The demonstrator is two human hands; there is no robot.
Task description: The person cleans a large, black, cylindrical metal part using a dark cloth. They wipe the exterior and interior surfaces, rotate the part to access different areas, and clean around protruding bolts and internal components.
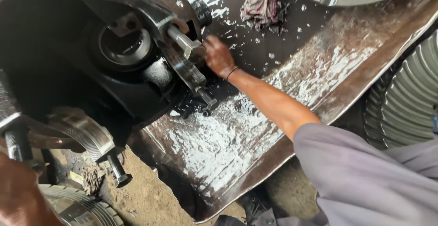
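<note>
Crumpled rag (263,10) on oily metal sheet (328,70); ribbed gear (410,93) nearby.

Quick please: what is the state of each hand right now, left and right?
Left hand: blurred at the frame corner; grip cannot be told.
Right hand: fingers curled against the metal bar on the dark housing; grip unclear.

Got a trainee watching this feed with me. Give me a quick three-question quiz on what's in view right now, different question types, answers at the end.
1. True or false: the right hand rests against the metal puller bar on the dark housing.
2. Multiple choice: where does the crumpled rag lie? A) on the oily metal sheet, beyond the right hand; B) on the dirt floor; C) in the left hand.
3. Fill in: the toothed part at the right edge of the view is a large ____.

Key
1. True.
2. A.
3. Gear. The left hand is blurred at the bottom left corner, so its grip cannot be judged.
</note>
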